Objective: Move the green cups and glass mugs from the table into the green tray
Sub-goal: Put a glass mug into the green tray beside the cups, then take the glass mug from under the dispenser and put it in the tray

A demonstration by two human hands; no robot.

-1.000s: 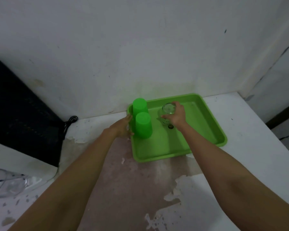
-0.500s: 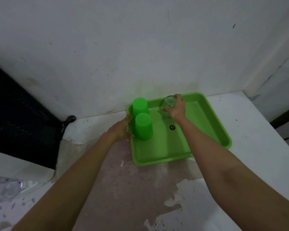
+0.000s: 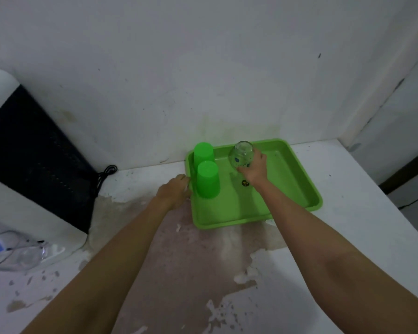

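The green tray (image 3: 297,191) lies on the white table against the wall. Two green cups stand upside down along its left side, the near cup (image 3: 208,179) in front of the far cup (image 3: 203,152). My right hand (image 3: 255,166) is closed around a clear glass mug (image 3: 242,154) with coloured dots, held upside down at the tray's back middle. Whether the mug touches the tray floor I cannot tell. My left hand (image 3: 176,190) grips the tray's left rim beside the near cup.
A black-and-white appliance (image 3: 34,160) with a black cord (image 3: 105,173) stands at the left. Clear plastic items (image 3: 12,254) lie at the far left. The table top (image 3: 362,237) is worn and peeling; its right edge drops off near the corner.
My right hand has carried the glass mug from the tray's middle toward its back edge. My left hand has stayed on the tray's left rim. The cups have not moved.
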